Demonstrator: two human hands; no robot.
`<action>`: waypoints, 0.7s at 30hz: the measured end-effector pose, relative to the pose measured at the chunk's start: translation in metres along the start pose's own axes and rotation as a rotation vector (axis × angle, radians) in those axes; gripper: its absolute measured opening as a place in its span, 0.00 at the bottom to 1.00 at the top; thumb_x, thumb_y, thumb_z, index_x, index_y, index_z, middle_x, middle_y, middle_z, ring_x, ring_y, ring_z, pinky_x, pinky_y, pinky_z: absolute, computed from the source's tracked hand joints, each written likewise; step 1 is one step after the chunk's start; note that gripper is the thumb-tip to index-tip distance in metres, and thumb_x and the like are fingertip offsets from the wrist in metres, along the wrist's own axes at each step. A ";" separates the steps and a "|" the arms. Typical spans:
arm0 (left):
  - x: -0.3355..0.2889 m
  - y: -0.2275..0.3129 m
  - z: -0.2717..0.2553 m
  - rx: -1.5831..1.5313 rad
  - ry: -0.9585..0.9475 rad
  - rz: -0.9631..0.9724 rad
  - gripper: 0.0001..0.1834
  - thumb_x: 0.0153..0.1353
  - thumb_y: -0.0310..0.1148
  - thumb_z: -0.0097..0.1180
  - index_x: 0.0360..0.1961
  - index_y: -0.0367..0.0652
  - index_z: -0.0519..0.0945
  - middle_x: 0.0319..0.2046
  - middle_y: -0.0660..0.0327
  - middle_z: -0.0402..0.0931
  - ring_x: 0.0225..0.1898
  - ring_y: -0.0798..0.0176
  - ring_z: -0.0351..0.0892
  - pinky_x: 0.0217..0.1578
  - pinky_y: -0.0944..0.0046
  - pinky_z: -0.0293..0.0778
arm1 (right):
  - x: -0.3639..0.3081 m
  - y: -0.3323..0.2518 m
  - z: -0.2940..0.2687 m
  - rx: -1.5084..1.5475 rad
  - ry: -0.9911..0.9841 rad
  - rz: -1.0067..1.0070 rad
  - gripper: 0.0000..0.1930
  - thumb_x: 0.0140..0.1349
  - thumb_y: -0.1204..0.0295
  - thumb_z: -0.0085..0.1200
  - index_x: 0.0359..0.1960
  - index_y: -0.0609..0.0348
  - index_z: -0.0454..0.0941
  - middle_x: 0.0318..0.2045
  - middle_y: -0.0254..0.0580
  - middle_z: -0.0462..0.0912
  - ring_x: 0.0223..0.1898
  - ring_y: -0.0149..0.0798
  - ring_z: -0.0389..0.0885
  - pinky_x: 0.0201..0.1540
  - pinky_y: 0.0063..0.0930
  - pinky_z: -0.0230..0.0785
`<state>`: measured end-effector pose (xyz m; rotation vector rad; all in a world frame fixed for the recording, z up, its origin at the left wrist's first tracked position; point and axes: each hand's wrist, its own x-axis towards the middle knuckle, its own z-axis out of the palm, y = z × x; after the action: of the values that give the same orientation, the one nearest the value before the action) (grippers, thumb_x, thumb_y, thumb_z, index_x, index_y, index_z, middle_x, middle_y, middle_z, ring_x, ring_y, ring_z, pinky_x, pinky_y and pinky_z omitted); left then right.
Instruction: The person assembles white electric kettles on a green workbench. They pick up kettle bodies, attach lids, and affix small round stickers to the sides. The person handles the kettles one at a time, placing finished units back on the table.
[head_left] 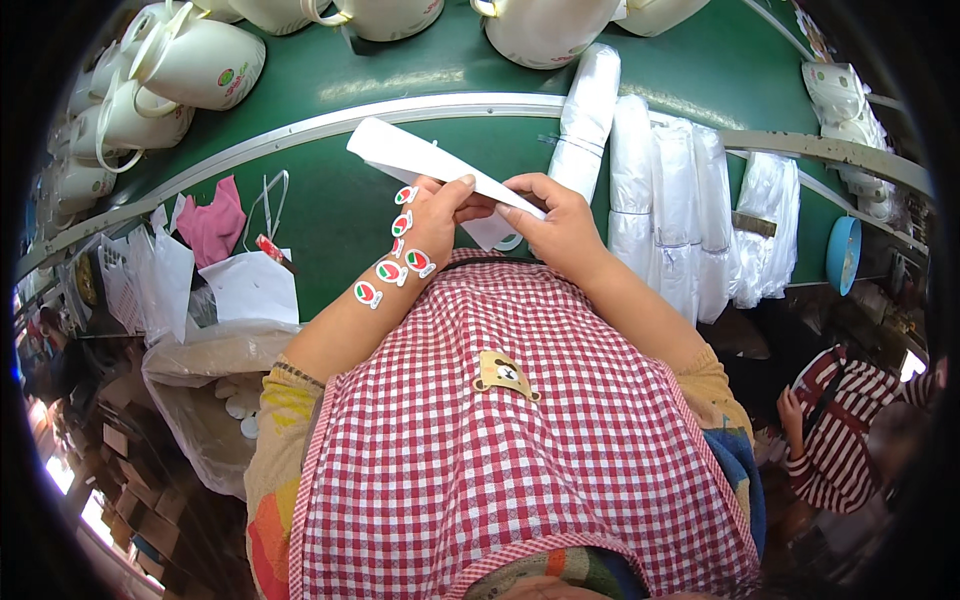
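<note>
We're looking down on a green work surface (330, 215), crossed by a curved pale metal rail (300, 128), with a green belt (420, 60) running beyond it. On our left, cardboard boxes (125, 470) stack up on a dim floor, and bright light spills in low at that edge. Over on the right, another person in a red-and-white striped top (840, 430) sits in shadow.

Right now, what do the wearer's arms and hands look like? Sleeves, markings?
Both hands are bare, no gloves. The left hand and left forearm carry several small oval stickers, red, green and white. The right forearm is unmarked. Yellowish knit sleeves are pushed up near the elbows, under a red-and-white checked apron.
</note>
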<state>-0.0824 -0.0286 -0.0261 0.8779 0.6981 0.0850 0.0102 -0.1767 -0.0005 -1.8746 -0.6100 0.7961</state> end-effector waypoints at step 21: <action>-0.004 -0.009 -0.001 0.299 -0.116 0.053 0.13 0.64 0.32 0.56 0.43 0.31 0.79 0.38 0.53 0.81 0.41 0.64 0.80 0.46 0.64 0.76 | 0.002 0.003 -0.004 -0.196 0.100 -0.218 0.09 0.55 0.68 0.59 0.33 0.59 0.83 0.31 0.41 0.84 0.32 0.42 0.82 0.33 0.31 0.73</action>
<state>-0.0879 -0.0351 -0.0310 1.1787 0.5871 -0.0236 0.0142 -0.1786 -0.0023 -1.9701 -0.8374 0.5124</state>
